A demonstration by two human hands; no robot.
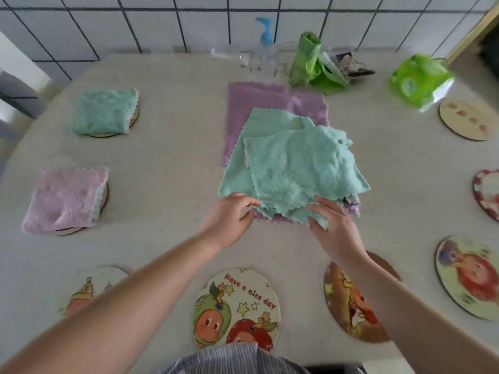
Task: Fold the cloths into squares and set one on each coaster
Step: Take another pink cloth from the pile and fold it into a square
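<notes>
Head view: a pile of unfolded cloths lies mid-table, a top mint cloth (299,168) askew over another mint cloth (237,168), with a lilac cloth (256,103) spread beneath and showing at the far side. The left hand (229,220) sits at the pile's near-left corner, thumb and forefinger curled close together right at the scalloped edge of the mint cloth; whether they actually pinch it cannot be told. The right hand (334,228) is at the near edge further right, its fingers loosely spread, with the near corner of a mint cloth lying over the thumb and between the fingers, so it appears to hold that corner.

On the left of the table (167,147), a folded mint square (104,112) rests on a round coaster that peeps out at its right and near edges, and a folded lilac square (67,198) covers another coaster nearer the person. Bare cartoon coasters ring the near and right sides, among them the "Have a nice day" coaster (237,306) directly below the hands and a coaster (351,300) partly under the right forearm. At the far edge stand a blue-topped pump bottle (266,36), a green bag roll (307,60) and a green packet (418,79).
</notes>
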